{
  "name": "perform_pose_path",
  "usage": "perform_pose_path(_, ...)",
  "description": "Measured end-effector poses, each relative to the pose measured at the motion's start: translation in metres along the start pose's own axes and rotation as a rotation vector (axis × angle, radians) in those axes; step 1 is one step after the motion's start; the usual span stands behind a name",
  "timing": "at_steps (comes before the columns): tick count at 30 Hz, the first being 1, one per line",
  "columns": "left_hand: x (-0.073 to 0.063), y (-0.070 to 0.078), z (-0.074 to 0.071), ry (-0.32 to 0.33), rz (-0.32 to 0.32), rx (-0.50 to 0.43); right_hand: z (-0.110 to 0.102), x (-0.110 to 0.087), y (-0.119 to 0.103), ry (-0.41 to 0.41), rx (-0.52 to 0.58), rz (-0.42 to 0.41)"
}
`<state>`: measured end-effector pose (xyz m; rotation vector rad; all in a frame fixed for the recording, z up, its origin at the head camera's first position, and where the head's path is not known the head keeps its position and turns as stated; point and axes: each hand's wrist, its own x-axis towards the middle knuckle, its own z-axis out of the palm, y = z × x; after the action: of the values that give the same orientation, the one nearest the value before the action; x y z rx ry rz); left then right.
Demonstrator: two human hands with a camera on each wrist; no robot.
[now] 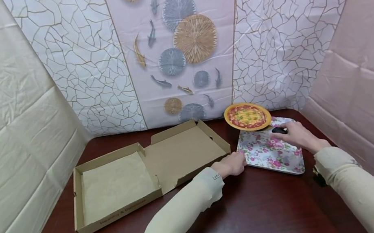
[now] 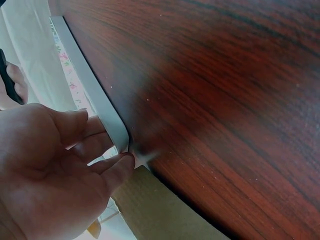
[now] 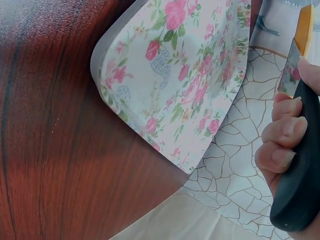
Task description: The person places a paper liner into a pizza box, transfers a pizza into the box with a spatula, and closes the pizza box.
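Observation:
My right hand (image 1: 297, 136) grips the black handle (image 3: 300, 165) of a pizza server, fingers curled round it. Its metal blade (image 3: 290, 75) reaches under a round pizza (image 1: 247, 116) with an orange-yellow rim. The pizza appears raised over the far left part of a white cutting board (image 1: 269, 152) with pink flowers. At the board's near left corner, my left hand (image 1: 233, 164) holds the edge; in the left wrist view its fingers (image 2: 120, 170) bend about that corner. Most of the blade is hidden beneath the pizza.
To the left, an opened cardboard pizza box (image 1: 181, 150) lies flat, paper (image 1: 116, 184) lining its left half. Its right edge comes close to the board and my left hand. A dark red wooden table (image 1: 245, 218) carries everything, with cloth-covered walls (image 1: 358, 54) around it.

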<state>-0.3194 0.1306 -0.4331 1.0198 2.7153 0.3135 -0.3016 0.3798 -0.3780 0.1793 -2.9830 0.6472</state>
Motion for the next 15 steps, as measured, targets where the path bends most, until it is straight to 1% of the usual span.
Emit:
perform_pose_path(5,0.0052,-0.0016,0.0021,-0.007,0.003,-0.017,-0.0017,-0.0001,-0.0014,0.000,0.003,0.002)
perform_pose_path(9,0.0056,-0.0021,0.0029,-0.012,0.004,-0.024,-0.0015,-0.0007,-0.0027,-0.007,0.003,0.005)
perform_pose_path(15,0.0064,-0.0022,0.0041,-0.007,-0.001,-0.006,-0.0015,0.0000,-0.0051,-0.005,0.015,-0.008)
